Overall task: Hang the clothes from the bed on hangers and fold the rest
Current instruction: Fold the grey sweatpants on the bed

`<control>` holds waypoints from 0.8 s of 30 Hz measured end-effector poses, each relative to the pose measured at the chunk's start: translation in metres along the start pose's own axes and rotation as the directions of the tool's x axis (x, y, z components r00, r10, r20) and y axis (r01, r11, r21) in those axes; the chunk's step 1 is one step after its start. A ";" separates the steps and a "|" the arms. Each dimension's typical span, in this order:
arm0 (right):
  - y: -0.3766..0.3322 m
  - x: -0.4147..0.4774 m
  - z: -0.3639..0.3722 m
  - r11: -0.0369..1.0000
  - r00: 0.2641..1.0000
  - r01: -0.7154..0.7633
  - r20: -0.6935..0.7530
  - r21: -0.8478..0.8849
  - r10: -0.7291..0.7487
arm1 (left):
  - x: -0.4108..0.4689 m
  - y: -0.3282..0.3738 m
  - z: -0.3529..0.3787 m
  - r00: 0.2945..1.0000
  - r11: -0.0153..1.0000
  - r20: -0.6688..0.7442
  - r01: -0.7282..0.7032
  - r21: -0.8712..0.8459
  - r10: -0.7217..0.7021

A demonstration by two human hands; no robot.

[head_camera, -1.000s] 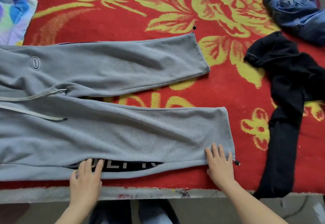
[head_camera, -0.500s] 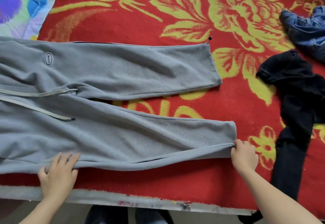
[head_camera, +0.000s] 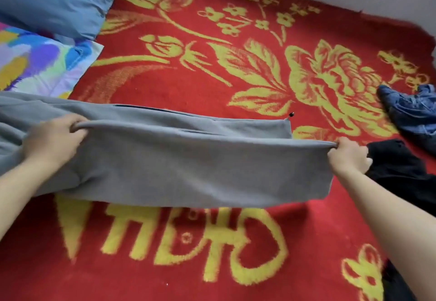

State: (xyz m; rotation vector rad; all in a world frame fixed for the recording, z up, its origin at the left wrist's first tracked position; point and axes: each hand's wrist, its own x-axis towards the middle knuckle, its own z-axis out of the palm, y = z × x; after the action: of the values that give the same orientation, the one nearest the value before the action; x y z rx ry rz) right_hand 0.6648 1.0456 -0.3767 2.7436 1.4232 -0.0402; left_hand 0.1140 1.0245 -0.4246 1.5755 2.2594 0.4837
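Left hand [head_camera: 53, 139] and right hand [head_camera: 346, 155] grip grey fleece sweatpants [head_camera: 188, 163] above the red floral bed [head_camera: 212, 76]; uneven tension could misalign the legs.

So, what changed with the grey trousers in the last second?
Both hands lay flat on the grey trousers before. Now the left hand and the right hand grip the near leg's edge and have lifted it towards the far leg. The far leg, black garment and jeans stayed put.
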 end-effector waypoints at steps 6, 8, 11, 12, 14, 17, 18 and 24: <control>-0.063 -0.008 0.006 0.947 0.948 0.305 0.128 -0.097 -0.292 | 0.004 0.070 0.038 0.998 0.974 -0.002 -0.068 0.218 0.070; -0.070 -0.034 0.028 0.896 0.891 0.433 0.199 -0.096 -0.408 | -0.028 0.059 0.054 0.996 0.963 0.084 -0.033 0.267 0.011; -0.074 -0.076 0.059 0.869 0.828 0.494 0.325 -0.039 -0.456 | -0.075 0.032 0.074 0.985 0.938 0.175 -0.068 0.341 0.008; -0.075 -0.090 0.067 0.873 0.815 0.487 0.362 -0.006 -0.453 | -0.088 0.022 0.078 0.982 0.938 0.188 -0.058 0.342 -0.007; -0.077 -0.114 0.079 0.873 0.785 0.487 0.419 0.040 -0.457 | -0.108 0.005 0.080 0.980 0.938 0.189 -0.007 0.347 -0.063; -0.080 -0.145 0.087 0.842 0.721 0.533 0.477 0.082 -0.503 | -0.133 -0.016 0.073 0.964 0.915 0.198 0.088 0.394 -0.178; -0.083 -0.156 0.088 0.833 0.702 0.545 0.493 0.094 -0.515 | -0.141 -0.024 0.068 0.959 0.905 0.196 0.111 0.410 -0.207; -0.119 -0.214 0.088 0.796 0.643 0.581 0.504 0.170 -0.577 | -0.157 -0.069 0.031 0.942 0.835 0.125 0.209 0.509 -0.313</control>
State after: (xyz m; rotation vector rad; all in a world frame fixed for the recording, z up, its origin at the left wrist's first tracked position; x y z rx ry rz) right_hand 0.4441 0.9349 -0.4585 1.8778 1.9927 -0.7577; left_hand 0.1225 0.8568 -0.4702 1.3970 2.5002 -0.3456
